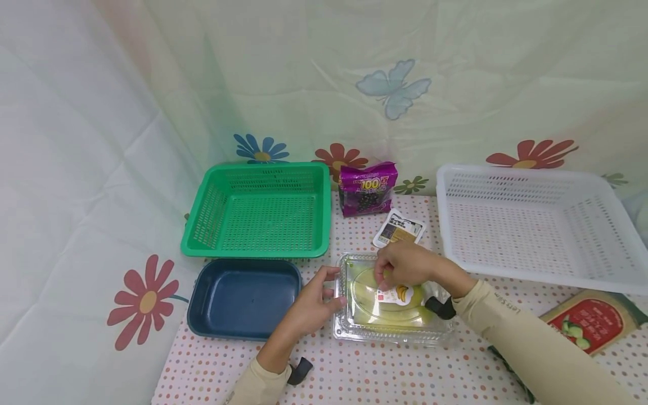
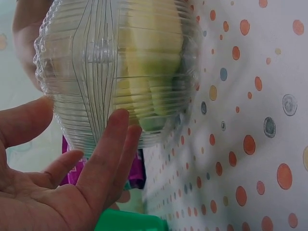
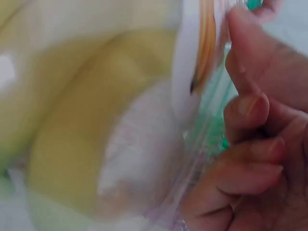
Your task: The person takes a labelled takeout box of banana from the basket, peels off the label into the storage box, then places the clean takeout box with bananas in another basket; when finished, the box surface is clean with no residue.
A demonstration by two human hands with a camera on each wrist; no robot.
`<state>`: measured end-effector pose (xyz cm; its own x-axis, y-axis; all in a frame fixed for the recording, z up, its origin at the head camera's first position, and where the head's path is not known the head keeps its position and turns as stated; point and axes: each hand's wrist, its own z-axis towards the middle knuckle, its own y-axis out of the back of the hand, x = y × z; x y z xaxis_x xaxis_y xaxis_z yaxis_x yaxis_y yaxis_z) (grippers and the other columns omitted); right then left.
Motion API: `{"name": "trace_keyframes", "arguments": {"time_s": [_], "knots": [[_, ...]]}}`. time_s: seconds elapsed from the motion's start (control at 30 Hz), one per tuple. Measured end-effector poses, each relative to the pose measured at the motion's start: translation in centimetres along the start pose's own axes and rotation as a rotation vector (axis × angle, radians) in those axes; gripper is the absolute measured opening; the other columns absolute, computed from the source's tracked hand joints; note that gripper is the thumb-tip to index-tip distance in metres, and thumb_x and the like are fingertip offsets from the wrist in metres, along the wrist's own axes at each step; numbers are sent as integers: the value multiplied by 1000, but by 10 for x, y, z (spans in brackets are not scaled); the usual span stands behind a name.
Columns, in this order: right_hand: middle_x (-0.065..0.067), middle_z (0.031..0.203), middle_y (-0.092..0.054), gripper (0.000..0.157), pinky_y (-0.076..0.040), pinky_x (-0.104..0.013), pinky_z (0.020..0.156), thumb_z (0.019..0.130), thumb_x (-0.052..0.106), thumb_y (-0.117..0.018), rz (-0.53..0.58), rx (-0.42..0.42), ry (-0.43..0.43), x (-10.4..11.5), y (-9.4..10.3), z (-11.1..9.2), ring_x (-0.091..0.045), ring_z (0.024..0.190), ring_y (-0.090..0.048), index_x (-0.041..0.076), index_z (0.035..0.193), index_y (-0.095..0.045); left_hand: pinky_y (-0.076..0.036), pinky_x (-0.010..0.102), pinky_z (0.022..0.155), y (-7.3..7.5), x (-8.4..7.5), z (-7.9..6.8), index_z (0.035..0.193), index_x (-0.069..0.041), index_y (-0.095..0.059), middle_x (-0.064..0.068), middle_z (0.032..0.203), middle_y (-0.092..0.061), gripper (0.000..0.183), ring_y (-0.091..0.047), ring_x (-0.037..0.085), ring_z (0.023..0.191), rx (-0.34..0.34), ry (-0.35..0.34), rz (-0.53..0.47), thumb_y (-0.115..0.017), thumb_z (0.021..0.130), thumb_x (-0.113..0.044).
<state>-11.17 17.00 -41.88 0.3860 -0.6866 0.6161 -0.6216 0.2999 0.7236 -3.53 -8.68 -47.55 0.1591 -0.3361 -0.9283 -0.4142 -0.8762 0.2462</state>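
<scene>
A clear plastic clamshell box [image 1: 349, 315] holding yellow-green bananas [image 2: 154, 53] lies closed on the table. Its lid carries a white sticker [image 1: 403, 295] with a banana picture. My right hand [image 1: 410, 263] is over the lid, thumb and forefinger pinching the sticker's left end, the other fingers curled, as the right wrist view shows. At the box's left side, my left hand [image 1: 315, 304] touches the edge with fairly straight, spread fingers [image 2: 103, 159].
A green basket [image 1: 326, 225] and a dark blue tub [image 1: 194, 304] stand left. Behind the box are a purple snack bag [image 1: 367, 188] and a small flat packet [image 1: 397, 229]. A white basket [image 1: 442, 225] stands right, with a brown-and-red package [image 1: 597, 323] in front.
</scene>
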Motion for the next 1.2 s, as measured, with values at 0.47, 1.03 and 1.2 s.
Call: {"name": "trace_keyframes", "arguments": {"time_s": [0.47, 1.03, 1.2], "knots": [[6, 68, -52, 24, -43, -23, 60, 74, 15, -89, 103, 96, 12, -3, 9, 3, -7, 62, -48, 18, 94, -76, -55, 41, 86, 0, -1, 0, 147, -24, -47, 11, 149, -51, 56, -61, 28, 118, -5, 5, 34, -71, 96, -18], [8, 77, -54, 10, -41, -24, 64, 84, 19, -80, 61, 110, 51, -3, 11, 0, -8, 68, -48, 24, 78, -74, -55, 43, 89, 1, -5, 0, 148, -21, -46, 12, 150, -50, 57, -59, 31, 120, 3, 6, 39, -70, 96, -17], [8, 79, -54, 11, -42, -26, 68, 87, 22, -78, 83, 150, 56, -10, 12, -1, -10, 72, -49, 25, 79, -71, -54, 44, 89, 1, -6, 1, 147, -20, -46, 14, 149, -50, 57, -59, 32, 120, 8, 7, 48, -70, 96, -16]]}}
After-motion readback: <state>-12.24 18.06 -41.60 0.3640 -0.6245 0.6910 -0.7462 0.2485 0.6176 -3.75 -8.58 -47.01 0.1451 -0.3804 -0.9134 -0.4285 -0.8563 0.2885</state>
